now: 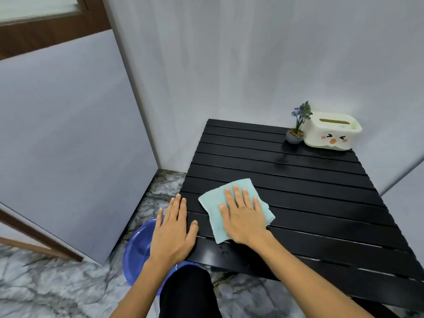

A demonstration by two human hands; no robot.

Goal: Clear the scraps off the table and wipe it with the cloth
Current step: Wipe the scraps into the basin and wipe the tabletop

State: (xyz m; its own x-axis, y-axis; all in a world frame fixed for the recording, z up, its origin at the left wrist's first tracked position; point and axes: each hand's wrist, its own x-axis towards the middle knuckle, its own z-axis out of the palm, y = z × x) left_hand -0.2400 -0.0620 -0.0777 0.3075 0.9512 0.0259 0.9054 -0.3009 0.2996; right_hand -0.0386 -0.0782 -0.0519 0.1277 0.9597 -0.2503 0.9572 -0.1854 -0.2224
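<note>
A folded light blue cloth lies flat on the near left part of the black slatted table. My right hand presses down on it, palm flat, fingers spread over the cloth. My left hand rests open at the table's left edge, thumb on the slats, fingers reaching out over the rim. A few small wet marks or specks show on the slat just in front of the cloth. No scraps can be made out elsewhere on the table.
A blue plastic basin stands on the marble floor under my left hand. A small potted plant and a white tissue box sit at the table's far right corner. Walls close in behind and left.
</note>
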